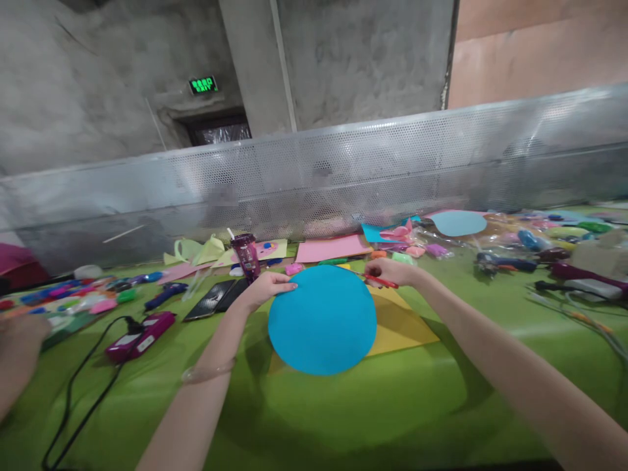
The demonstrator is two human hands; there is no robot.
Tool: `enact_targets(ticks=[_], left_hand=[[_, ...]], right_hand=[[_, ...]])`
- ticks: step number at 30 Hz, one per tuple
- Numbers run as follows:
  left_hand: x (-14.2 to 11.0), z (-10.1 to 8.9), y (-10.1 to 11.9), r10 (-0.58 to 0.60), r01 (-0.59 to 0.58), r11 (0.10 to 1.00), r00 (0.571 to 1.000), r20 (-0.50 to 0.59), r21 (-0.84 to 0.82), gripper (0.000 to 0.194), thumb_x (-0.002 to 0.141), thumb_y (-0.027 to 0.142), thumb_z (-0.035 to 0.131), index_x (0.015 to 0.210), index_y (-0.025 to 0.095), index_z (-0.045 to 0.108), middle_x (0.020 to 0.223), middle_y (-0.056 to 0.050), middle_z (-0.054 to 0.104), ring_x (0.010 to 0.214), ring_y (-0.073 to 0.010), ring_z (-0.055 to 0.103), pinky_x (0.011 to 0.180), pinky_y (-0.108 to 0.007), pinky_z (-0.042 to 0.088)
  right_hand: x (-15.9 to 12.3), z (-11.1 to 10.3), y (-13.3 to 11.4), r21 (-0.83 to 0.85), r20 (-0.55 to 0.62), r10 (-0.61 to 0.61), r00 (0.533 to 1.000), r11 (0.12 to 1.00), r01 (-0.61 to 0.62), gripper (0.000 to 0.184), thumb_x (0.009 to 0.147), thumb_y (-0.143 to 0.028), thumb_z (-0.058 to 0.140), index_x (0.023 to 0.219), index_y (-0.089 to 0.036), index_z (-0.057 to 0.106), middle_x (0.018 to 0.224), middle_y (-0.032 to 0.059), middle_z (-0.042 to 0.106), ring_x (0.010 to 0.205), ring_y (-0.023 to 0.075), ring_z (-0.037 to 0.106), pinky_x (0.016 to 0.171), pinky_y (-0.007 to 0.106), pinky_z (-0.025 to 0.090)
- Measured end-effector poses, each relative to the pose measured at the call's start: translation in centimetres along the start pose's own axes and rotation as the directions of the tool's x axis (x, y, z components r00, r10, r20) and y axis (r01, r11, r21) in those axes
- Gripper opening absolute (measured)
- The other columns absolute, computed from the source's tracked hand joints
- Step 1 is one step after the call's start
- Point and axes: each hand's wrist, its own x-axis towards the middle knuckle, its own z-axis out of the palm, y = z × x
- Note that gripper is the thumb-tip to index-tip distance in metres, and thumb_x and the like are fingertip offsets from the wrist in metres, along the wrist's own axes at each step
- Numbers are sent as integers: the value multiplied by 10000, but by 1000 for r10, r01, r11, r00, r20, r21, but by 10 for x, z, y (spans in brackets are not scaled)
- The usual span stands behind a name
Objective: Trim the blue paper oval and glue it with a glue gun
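Observation:
A round blue paper disc [321, 320] is held up over a yellow paper sheet [402, 324] on the green table [343, 412]. My left hand [267, 288] pinches the disc's upper left edge, fingers closed on it. At the disc's upper right, my right hand [390, 271] grips red-handled scissors [381, 281]; the blades are hidden.
A purple cup [246, 255], two dark phones [216, 299], a magenta device with a black cable [140, 335], pink paper [331, 248] and craft clutter [515, 252] lie about. Another person's arm [14, 356] enters at the left. A perforated metal barrier [343, 176] backs the table.

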Motion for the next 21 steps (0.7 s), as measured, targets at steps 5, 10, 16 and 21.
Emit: enact_targets(ticks=[5, 10, 16, 21], left_hand=[[-1, 0, 0, -15, 15, 999, 1000, 11, -31, 247, 650, 368, 679, 802, 177, 714, 773, -48, 715, 659, -190, 632, 676, -313, 490], [0, -1, -2, -17, 17, 999, 1000, 15, -41, 241, 644, 363, 685, 802, 184, 717, 795, -63, 716, 675, -203, 642, 691, -334, 500], [0, 0, -1, -13, 14, 999, 1000, 8, -41, 232, 633, 365, 692, 791, 197, 722, 777, -58, 717, 668, -205, 643, 684, -334, 503], [-2, -2, 2, -33, 35, 997, 999, 28, -71, 236, 638, 368, 694, 779, 181, 720, 790, -78, 713, 675, -213, 646, 686, -341, 506]], right_hand=[[-2, -1, -2, -8, 10, -4, 1000, 1000, 4, 79, 622, -169, 429, 604, -183, 505, 575, -21, 540, 464, 73, 437, 411, 199, 314], [-3, -2, -3, 0, 11, -8, 1000, 1000, 8, 97, 613, -148, 411, 608, -185, 500, 595, -16, 557, 486, 77, 456, 415, 196, 326], [-3, -2, -3, -4, 8, 16, 1000, 1000, -16, 90, 607, -144, 414, 606, -186, 493, 593, -13, 562, 478, 82, 468, 400, 197, 322], [-3, -2, -6, -2, -1, 46, 999, 999, -46, 38, 638, -181, 464, 618, -179, 496, 580, -7, 541, 468, 87, 483, 389, 193, 336]])
